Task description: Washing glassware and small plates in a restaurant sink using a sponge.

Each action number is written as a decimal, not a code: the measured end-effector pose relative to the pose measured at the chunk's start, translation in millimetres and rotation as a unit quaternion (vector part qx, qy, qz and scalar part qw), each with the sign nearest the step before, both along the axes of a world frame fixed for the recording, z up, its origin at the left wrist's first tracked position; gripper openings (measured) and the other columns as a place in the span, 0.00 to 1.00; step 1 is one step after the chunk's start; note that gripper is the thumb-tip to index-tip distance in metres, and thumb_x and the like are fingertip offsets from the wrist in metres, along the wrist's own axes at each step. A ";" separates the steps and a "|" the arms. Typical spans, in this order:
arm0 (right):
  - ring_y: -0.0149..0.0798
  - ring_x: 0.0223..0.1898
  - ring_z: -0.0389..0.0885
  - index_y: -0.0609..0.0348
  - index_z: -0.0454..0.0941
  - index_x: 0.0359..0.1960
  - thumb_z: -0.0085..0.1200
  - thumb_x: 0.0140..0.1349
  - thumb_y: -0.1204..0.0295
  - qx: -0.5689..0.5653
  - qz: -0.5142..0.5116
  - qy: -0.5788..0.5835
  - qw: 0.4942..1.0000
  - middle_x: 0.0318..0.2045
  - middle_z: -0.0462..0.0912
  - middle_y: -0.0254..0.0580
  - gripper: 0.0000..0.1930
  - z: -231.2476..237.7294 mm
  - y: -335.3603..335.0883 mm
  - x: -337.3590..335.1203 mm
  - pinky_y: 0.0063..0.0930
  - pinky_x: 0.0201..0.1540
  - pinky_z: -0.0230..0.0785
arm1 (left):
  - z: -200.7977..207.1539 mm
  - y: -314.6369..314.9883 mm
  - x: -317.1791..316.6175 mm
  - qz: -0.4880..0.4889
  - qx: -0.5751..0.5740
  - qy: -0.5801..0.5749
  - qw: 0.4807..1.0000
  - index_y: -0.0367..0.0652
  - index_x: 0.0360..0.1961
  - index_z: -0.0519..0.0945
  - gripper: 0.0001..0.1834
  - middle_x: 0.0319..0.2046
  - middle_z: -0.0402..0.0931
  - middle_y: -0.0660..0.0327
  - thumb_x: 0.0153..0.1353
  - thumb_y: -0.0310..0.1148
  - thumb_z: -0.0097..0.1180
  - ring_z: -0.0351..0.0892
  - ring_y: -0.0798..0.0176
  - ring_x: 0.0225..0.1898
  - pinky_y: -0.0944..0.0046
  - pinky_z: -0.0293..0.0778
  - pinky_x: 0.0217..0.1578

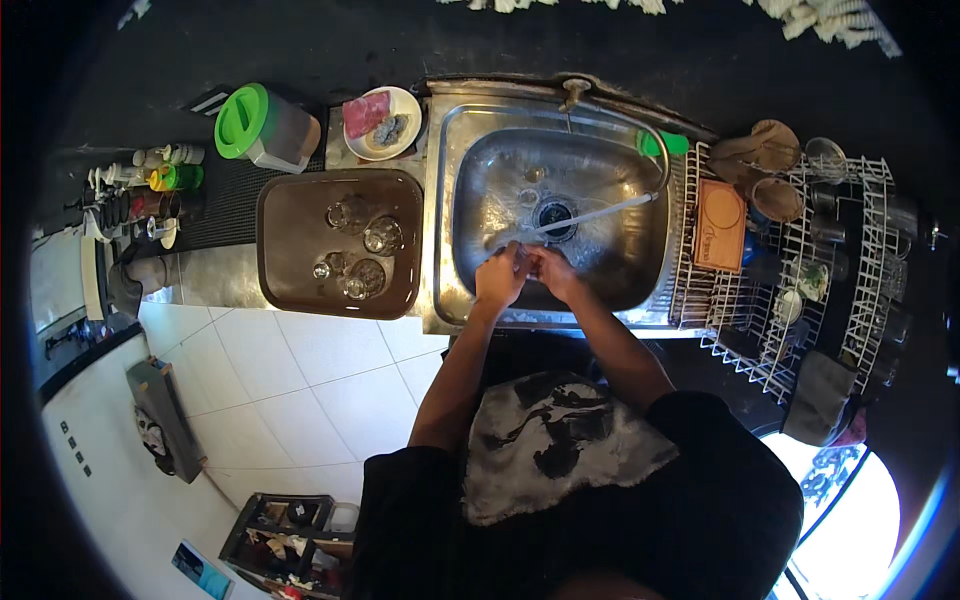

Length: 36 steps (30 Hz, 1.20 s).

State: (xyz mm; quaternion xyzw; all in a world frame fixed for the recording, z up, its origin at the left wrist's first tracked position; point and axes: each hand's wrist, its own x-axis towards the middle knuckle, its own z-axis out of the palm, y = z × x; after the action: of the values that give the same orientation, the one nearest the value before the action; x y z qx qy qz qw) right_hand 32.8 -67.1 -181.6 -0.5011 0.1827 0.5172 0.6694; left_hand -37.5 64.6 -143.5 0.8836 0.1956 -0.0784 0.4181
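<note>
Both hands are close together over the near part of a steel sink. My left hand is closed, fingers curled toward the other hand. My right hand meets it, with its fingers bent inward. Whatever lies between the fingers is too small and blurred to name. From the curved faucet a stream of water runs slantwise toward the hands, passing over the drain. Wet, shiny patches cover the basin around it.
Left of the sink, a brown tray bears several clear glasses. Behind it stand a white dish with a pink cloth or sponge and a green-lidded container. At right, a white wire rack holds dishes and a wooden board.
</note>
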 end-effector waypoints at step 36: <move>0.54 0.36 0.78 0.60 0.72 0.35 0.62 0.50 0.63 -0.166 0.300 -0.700 0.627 0.29 0.79 0.50 0.17 97.4 341.0 161.1 0.41 0.36 0.69 | -4.5 0.4 -50.9 0.009 0.051 -0.034 0.998 0.40 0.44 0.73 0.20 0.37 0.76 0.52 0.60 0.46 0.53 0.80 0.50 0.36 0.53 0.76 0.33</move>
State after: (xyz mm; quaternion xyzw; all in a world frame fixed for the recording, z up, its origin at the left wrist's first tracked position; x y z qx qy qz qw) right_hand 193.9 274.0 -84.2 -0.8416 -0.4188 0.1437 0.3093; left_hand -88.4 64.9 -148.0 0.9041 0.1926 -0.0350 0.3797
